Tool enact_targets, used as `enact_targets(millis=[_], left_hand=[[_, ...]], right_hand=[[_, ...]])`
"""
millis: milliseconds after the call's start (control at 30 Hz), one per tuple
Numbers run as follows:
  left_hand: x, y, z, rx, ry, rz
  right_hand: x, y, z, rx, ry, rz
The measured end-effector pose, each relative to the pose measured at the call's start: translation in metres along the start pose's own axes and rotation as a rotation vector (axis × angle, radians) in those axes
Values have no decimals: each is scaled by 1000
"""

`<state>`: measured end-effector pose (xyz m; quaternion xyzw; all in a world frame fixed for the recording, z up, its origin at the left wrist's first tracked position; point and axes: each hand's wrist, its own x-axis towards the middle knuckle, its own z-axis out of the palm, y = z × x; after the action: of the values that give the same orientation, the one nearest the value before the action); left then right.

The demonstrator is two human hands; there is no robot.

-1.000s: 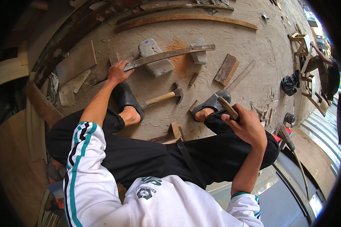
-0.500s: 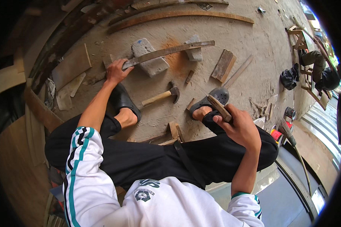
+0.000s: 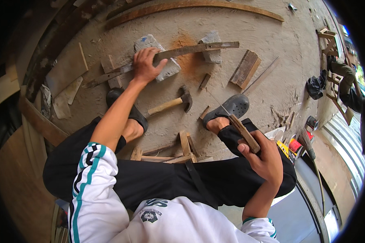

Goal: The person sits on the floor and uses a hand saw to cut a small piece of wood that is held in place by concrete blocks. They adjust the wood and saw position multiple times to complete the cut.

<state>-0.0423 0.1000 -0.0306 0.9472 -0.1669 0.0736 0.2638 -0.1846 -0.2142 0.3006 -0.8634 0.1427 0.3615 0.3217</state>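
A long, narrow wooden strip [image 3: 196, 49] rests across two rough concrete blocks, one at its middle [image 3: 169, 71] and one near its right end [image 3: 211, 56]. My left hand [image 3: 146, 65] lies over the strip beside the left block, fingers curled across it and thumb on the near side. More wood [image 3: 105, 77] shows left of the hand, in line with the strip. In my right hand [image 3: 265, 158], above my right knee, is a wooden-handled saw [image 3: 244, 133], its thin blade seen almost edge-on and pointing away to the left. A claw hammer [image 3: 170, 106] lies between my feet.
A thick wood block [image 3: 245, 69] and a thin strip [image 3: 261, 75] lie right of the concrete blocks. A long curved-looking board [image 3: 194, 5] is at the back. Scrap panels [image 3: 67, 71] lean at left; paint cans [image 3: 296, 145] stand at right. Another person sits far right.
My left hand has moved right along the wooden strip from near the block's left side. My right hand with the saw has drawn back slightly toward me. The view has shifted a little.
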Motion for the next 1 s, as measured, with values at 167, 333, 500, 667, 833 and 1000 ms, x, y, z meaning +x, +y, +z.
enact_targets(millis=[167, 333, 500, 667, 833, 1000], left_hand=[[16, 29, 41, -52, 41, -84], [15, 32, 62, 46, 59, -132], [13, 28, 72, 104, 103, -74], [13, 30, 73, 150, 134, -62], [12, 30, 74, 138, 118, -72], [14, 32, 70, 138, 102, -43]], right_hand=[[14, -3, 1, 35, 41, 27], [28, 1, -1, 132, 69, 77], [36, 14, -4, 242, 85, 101], [42, 21, 0, 295, 90, 135], [41, 28, 6, 272, 108, 128], [38, 24, 8, 158, 81, 149]])
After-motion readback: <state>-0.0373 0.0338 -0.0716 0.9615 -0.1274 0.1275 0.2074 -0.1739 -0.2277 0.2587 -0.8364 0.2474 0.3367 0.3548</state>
